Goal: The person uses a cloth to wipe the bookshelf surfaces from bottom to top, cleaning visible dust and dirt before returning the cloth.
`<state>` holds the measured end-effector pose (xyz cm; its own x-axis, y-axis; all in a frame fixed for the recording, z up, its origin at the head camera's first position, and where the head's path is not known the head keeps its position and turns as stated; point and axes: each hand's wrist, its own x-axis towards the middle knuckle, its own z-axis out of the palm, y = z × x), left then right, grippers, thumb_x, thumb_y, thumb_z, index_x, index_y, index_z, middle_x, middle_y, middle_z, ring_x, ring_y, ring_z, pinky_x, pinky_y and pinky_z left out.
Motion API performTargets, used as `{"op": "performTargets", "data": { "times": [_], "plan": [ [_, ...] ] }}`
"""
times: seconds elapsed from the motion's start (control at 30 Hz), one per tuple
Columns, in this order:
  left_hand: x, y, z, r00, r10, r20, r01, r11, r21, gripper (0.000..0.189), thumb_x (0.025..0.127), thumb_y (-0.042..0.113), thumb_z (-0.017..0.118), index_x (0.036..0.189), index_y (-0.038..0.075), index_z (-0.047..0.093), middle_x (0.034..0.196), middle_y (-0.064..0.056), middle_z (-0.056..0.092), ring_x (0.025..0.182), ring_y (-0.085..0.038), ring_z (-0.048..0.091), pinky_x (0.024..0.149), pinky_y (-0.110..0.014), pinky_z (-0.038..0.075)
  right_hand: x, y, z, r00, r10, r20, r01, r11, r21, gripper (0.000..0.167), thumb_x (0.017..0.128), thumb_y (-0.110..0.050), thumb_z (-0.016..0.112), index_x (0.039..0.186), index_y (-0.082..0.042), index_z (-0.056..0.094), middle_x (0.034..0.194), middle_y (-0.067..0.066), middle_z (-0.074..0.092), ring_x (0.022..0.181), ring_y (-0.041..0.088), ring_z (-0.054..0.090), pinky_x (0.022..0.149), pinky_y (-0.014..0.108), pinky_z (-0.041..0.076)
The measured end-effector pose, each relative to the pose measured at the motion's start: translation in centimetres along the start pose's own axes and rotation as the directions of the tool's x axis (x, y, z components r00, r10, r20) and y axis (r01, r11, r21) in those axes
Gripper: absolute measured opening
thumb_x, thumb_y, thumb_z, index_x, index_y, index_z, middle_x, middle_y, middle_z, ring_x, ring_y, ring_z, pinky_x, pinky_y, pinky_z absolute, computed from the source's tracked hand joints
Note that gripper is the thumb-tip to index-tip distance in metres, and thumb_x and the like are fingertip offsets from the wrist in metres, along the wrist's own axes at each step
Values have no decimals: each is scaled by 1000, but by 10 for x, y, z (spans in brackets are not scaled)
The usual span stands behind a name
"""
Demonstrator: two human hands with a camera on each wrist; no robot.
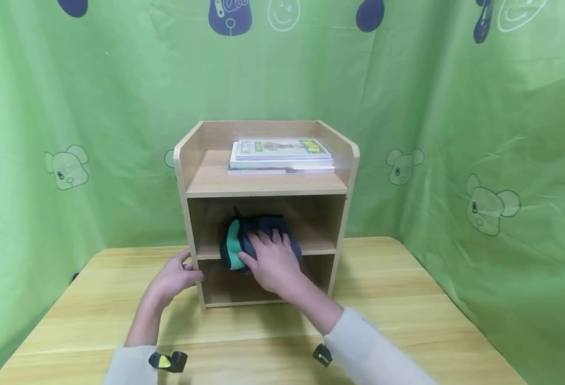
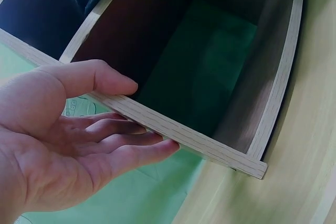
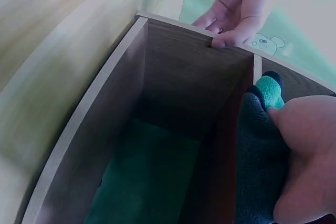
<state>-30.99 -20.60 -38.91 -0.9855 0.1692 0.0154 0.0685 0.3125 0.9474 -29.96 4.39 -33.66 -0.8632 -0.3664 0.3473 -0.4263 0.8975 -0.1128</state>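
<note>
Bundle [image 1: 261, 222] of dark blue and teal fabric, at the mouth of the rack's middle bay: its lower edge overhung the front of the middle board [image 1: 318, 247], and whether that board bore any of its weight could not be told. The right hand [image 1: 274, 262] grasped it from the front, fingers spread over the dark cloth and thumb against the teal part, a wide hold that presumably kept so soft a thing together. The fingertips were clear in the head view; the right wrist view showed mainly the thumb side, pressed close to the plush surface.

The left hand [image 1: 174, 275] pinched the side panel of the rack [image 1: 266, 193], thumb at the inner side of the front edge and fingers along the outside. This hold probably steadied the light-looking frame against any push from the other hand.

Above, books [image 1: 281, 156] lay flat in a stack on the top board, toward its right; flat stacking, with raised walls at the back and both sides, likely guarded them against sliding off. The rack stood upright on the table [image 1: 398, 299], its bays facing the person, which allowed a straight reach from the front. Green curtain [image 1: 133, 107] hung behind and at both sides.
</note>
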Motion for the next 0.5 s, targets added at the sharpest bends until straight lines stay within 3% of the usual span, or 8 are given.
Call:
{"op": "performTargets", "data": {
  "times": [0.33,0.5],
  "plan": [
    [0,1,0,1000,-4,-3,4,1000,-4,84,87,2,61,160,1,19,145,-33,51,135,-44,51,106,-51,50,2,-2,-5,999,31,-18,-28,990,138,73,99,-56,55,154,-10,42,155,14,48,143,49,39,118,70,21],
    [0,1,1,1000,0,3,0,1000,-2,84,87,2,61,160,1,19,145,-32,51,136,-44,50,106,-52,49,1,1,-21,997,40,-71,-24,978,209,72,100,-53,56,154,-8,41,152,16,51,141,42,46,117,66,28]
  ]
}}
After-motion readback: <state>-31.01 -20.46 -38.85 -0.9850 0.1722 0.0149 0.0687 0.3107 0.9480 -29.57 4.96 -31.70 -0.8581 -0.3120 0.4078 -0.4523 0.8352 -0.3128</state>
